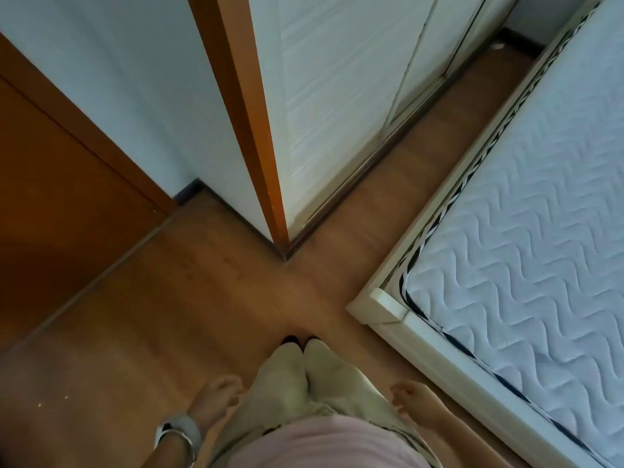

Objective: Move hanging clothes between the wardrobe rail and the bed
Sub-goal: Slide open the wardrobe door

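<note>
The person stood on the brown wooden floor [202, 282] facing the corner of the white slatted-door wardrobe [331, 96], its orange-brown wooden edge post [243, 113] running straight up from the floor. To their right lay the cream-framed bed [388, 305] with a white quilted mattress [523, 214], its long side running away alongside the wardrobe doors, with a strip of floor between. The left hand [216, 400], a pale wristband [179, 434] above it, and the right hand [410, 398] hung at the person's sides, fingers loose, holding nothing.

Pink top [324, 445], beige trousers [297, 380], grey wristband [185, 424], silver bangle [167, 432]
</note>
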The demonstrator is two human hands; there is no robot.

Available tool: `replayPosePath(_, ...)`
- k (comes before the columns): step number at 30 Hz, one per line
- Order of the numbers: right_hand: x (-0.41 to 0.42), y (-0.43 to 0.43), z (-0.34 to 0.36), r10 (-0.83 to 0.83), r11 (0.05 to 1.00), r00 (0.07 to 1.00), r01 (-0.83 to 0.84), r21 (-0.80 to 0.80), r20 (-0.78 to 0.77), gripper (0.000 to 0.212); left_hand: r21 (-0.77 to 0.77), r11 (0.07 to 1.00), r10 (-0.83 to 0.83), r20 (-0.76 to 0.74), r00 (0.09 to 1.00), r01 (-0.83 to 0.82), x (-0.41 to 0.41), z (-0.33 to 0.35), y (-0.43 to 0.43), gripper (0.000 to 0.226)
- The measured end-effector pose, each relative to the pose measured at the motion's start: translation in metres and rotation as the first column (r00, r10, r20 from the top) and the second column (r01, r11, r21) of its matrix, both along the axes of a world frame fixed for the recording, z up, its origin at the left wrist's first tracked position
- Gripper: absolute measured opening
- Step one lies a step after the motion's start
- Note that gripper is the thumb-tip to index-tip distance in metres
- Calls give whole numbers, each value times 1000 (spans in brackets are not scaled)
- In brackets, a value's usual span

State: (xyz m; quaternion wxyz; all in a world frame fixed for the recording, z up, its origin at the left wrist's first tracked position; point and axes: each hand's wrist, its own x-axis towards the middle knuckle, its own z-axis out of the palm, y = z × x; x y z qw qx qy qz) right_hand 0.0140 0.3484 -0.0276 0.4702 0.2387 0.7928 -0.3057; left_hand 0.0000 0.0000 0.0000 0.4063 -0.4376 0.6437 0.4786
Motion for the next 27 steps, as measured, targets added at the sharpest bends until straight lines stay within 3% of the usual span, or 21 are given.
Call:
replayPosePath(6, -25, 12, -3, -7, 1000, 999, 7, 12, 48, 25, -6, 998, -64, -76, 995, 64, -20, -8, 1, 20)
replayPosePath(10, -49, 13, -9, -62, 998, 994, 60, 20, 91, 25, 8, 999, -37, -35, 999, 38, -39, -15, -11, 13)
replayPosePath(12, -69, 7, -7, -91, 996, 993, 90, 17, 74, 29, 19, 1000, 2, -4, 1000, -2, -54, -20, -21, 15)
replayPosePath(15, -110, -8, 1, -177, 984, 984, 177, -1, 17, 34, 28, 996, -90, -12, 996, 90, -82, -31, -41, 29)
replayPosePath(20, -186, -32, 24, -251, 967, 958, 241, -87, -135, 20, -6, 999, -39, -9, 999, 39, -151, -25, -52, 14)
replayPosePath(27, -238, -27, 42, -317, 945, 934, 296, -138, -165, 19, -34, 993, -117, -186, 976, 112, -229, -11, -31, 31)
